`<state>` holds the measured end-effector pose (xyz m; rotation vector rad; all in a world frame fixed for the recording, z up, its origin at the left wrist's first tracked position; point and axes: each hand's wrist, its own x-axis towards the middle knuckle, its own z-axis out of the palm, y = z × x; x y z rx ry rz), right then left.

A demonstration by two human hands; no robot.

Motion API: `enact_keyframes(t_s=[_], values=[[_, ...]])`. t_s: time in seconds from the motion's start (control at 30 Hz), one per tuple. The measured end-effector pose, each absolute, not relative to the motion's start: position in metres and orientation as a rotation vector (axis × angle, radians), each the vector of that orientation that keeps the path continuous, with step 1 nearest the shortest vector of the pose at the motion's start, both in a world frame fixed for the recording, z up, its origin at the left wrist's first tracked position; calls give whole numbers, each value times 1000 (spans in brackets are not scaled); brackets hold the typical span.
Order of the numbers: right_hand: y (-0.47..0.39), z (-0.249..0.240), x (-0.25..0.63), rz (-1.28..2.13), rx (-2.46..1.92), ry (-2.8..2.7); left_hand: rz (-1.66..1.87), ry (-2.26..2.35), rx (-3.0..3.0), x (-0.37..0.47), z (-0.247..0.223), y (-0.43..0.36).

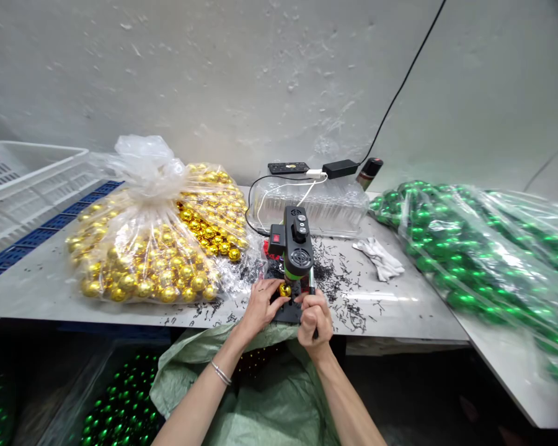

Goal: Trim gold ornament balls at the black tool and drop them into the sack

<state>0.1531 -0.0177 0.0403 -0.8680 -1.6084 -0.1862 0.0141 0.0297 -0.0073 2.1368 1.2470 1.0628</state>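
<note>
A small black bench drill press stands near the table's front edge, its head over a shiny gold ball. My left hand pinches that ball between thumb and fingers, just under the drill head. On the machine's right side my right hand is closed around the lever handle, with one finger stretched toward the ball. Whether a bit touches the ball is hidden by the head. Below the table edge, a green woven sack lies open between my forearms, with small glints inside.
A clear bag of gold balls stands left, a bag of green balls right. Behind the machine lie a plastic tray, power adapter and cables. Black shavings litter the table around a white glove. White crate at far left.
</note>
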Motion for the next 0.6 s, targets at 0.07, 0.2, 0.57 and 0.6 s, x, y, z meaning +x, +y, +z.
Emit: enact_keyframes(t_s=[0.07,0.2,0.57,0.6], values=[[-18,39,154,-220,-857,-1656,1064,1247,2121,14,-7,31],[-18,53,154,-228,-861,-1622,1054,1233,2101,16,-6,35],[-26,109,151,-88,-951,-1580,931,1043,2283,-27,16,-15],[-25,105,150,-92,-943,-1568,955,1099,2272,-32,20,-9]])
